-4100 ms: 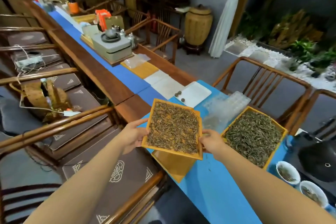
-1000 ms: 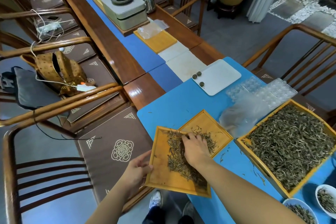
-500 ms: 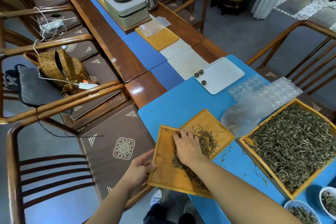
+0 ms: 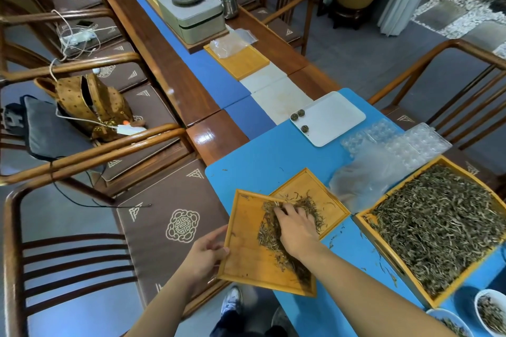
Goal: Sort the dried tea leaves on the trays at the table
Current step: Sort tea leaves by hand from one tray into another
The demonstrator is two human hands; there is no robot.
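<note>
A small wooden tray (image 4: pixel 246 254) juts over the near edge of the blue table, tilted onto a second small wooden tray (image 4: pixel 325 194) that lies beyond it. My left hand (image 4: pixel 206 253) grips the tilted tray's left rim. My right hand (image 4: pixel 294 223) lies palm down on a heap of dried tea leaves (image 4: pixel 269 238) at the seam between the two trays, fingers slightly bent in the leaves. Some leaves lie in the far tray. To the right, a large wooden tray (image 4: pixel 367 223) is filled with greenish dried leaves (image 4: pixel 438 221).
A white tray (image 4: pixel 336 117) holding three tea balls, clear plastic moulds (image 4: pixel 410 142) and a plastic bag (image 4: pixel 358 180) lie beyond the trays. Two white bowls (image 4: pixel 490 309) of leaves sit at the near right. Wooden chairs (image 4: pixel 82 167) line both sides; a tea set (image 4: pixel 191 8) stands farther up the table.
My right hand has swept further along the heap toward the far tray, and more leaves lie there. Four seconds ago both hands held this tray full and level.
</note>
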